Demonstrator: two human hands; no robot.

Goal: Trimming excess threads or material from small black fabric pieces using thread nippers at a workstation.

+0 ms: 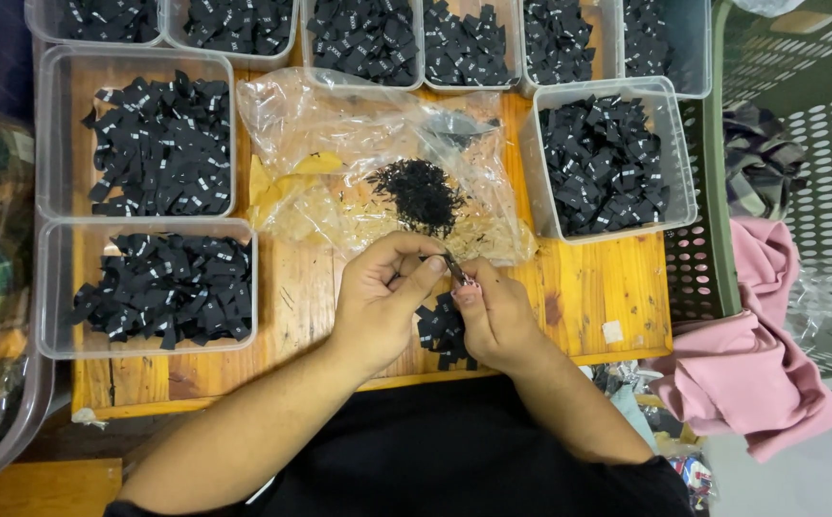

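Note:
My left hand [382,297] and my right hand [494,316] meet over the near middle of a wooden board [593,287]. Together they pinch one small black fabric label [455,269] between thumbs and fingertips. Under my hands lies a small heap of black labels [440,330]. Just beyond them a crumpled clear plastic bag [339,134] is spread flat, with a dark pile of tiny black pieces [423,194] on it.
Clear plastic tubs of black labels ring the board: two at the left [52,144] [52,287], one at the right [679,182], several along the back [359,72]. A green perforated basket [713,239] and pink cloth [761,373] sit at the right.

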